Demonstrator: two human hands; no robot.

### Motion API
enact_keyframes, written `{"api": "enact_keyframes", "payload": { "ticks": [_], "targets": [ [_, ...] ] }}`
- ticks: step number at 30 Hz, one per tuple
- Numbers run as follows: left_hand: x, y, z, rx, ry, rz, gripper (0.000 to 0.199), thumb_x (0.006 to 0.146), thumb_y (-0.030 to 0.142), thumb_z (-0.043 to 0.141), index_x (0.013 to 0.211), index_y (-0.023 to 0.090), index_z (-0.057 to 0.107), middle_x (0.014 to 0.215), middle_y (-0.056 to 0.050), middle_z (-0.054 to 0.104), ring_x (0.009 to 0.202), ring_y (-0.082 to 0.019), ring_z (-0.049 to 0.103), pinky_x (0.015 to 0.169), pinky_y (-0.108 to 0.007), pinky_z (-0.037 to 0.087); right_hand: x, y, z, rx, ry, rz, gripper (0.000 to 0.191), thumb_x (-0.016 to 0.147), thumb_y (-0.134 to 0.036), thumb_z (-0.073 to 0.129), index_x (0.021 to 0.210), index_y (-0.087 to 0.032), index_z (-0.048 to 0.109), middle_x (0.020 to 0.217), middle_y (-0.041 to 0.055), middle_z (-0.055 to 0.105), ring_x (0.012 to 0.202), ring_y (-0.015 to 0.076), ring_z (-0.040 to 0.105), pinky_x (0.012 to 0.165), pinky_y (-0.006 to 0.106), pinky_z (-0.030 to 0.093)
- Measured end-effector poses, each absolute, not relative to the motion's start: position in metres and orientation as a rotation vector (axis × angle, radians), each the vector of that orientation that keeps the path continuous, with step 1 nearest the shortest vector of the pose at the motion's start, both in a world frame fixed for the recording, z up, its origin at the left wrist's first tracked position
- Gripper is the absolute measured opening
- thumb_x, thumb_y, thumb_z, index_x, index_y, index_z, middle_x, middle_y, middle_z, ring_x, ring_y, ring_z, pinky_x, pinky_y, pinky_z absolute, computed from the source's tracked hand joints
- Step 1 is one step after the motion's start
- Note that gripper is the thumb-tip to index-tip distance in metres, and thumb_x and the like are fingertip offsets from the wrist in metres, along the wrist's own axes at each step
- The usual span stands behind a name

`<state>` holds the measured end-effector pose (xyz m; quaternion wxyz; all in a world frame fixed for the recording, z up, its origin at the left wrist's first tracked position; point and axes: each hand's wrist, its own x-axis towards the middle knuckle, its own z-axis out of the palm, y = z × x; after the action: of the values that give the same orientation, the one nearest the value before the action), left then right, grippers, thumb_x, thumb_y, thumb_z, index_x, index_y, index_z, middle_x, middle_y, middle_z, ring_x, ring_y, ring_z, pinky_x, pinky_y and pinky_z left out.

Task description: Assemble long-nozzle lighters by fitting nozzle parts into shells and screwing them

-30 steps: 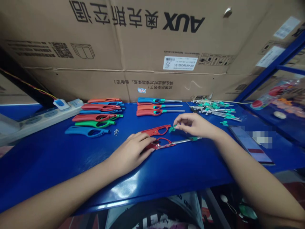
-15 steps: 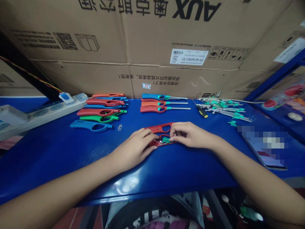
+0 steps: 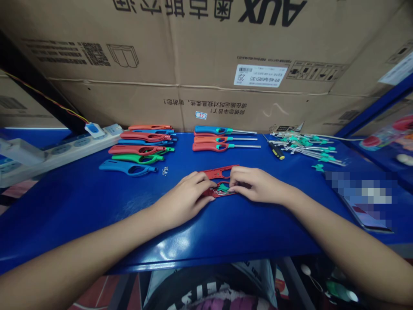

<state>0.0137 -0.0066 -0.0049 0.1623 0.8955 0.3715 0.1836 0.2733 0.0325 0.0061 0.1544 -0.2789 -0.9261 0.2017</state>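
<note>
A red lighter half-shell point(image 3: 222, 195) lies open side up near the middle of the blue table, with a green trigger part point(image 3: 223, 187) and thin wires inside. My left hand point(image 3: 190, 193) is closed round its left end, thumb below and fingers above. At the right end my right hand point(image 3: 253, 183) pinches the green part or the rod beside it; the fingertips hide which. Just behind, a second red half-shell point(image 3: 217, 173) lies on the table, partly covered by both hands.
Coloured lighter shells point(image 3: 138, 149) and small screws point(image 3: 165, 171) lie left, beside a power strip point(image 3: 74, 148). Lighters with metal rods point(image 3: 213, 140) lie behind. A screwdriver point(image 3: 274, 148), green-and-metal parts point(image 3: 309, 146) and a phone point(image 3: 364, 206) are right. A cardboard box point(image 3: 200, 51) stands behind.
The view has shifted slightly. Both hands stay at the red half-shell, and the green part between them now sits slightly further left, nearer my left fingertips.
</note>
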Motion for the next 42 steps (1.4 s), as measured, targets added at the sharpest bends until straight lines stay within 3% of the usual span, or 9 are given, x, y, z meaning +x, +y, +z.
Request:
{"api": "enact_keyframes", "payload": {
  "ticks": [10, 18, 34, 42],
  "targets": [
    [0.015, -0.007, -0.002, 2.403, 1.084, 0.549, 0.023, 0.093, 0.022, 0.065, 0.116, 0.018, 0.066, 0.108, -0.008, 0.063, 0.107, -0.025, 0.061, 0.095, -0.04, 0.052, 0.268, 0.024, 0.002, -0.668, -2.881, -0.1, 0.024, 0.103, -0.023, 0.039, 0.089, -0.018, 0.058, 0.086, 0.0043, 0.062, 0.06, 0.0142, 0.043, 0.055, 0.03, 0.027],
    [0.016, -0.006, -0.002, 2.358, 1.096, 0.53, 0.021, 0.093, 0.023, 0.066, 0.114, 0.017, 0.065, 0.106, -0.008, 0.062, 0.103, -0.025, 0.061, 0.093, -0.042, 0.051, 0.266, 0.024, 0.001, -0.702, -2.791, 0.132, 0.022, 0.104, -0.026, 0.043, 0.091, -0.018, 0.059, 0.086, 0.0028, 0.061, 0.07, 0.0134, 0.052, 0.06, 0.026, 0.036],
    [0.017, -0.007, -0.001, 2.383, 1.078, 0.567, 0.025, 0.092, 0.02, 0.067, 0.116, 0.016, 0.062, 0.111, -0.009, 0.065, 0.11, -0.026, 0.059, 0.097, -0.043, 0.05, 0.268, 0.022, 0.004, -0.636, -2.805, -0.113, 0.027, 0.104, -0.026, 0.043, 0.09, -0.015, 0.064, 0.085, 0.0036, 0.063, 0.063, 0.0123, 0.05, 0.057, 0.027, 0.035],
    [0.015, -0.01, 0.0, 2.395, 1.064, 0.548, 0.023, 0.094, 0.021, 0.065, 0.116, 0.018, 0.059, 0.115, -0.008, 0.063, 0.113, -0.026, 0.057, 0.099, -0.043, 0.049, 0.267, 0.022, 0.004, -0.645, -2.781, 0.097, 0.022, 0.103, -0.027, 0.045, 0.092, -0.016, 0.061, 0.086, 0.0038, 0.062, 0.069, 0.0128, 0.053, 0.059, 0.024, 0.038]
  ]
}}
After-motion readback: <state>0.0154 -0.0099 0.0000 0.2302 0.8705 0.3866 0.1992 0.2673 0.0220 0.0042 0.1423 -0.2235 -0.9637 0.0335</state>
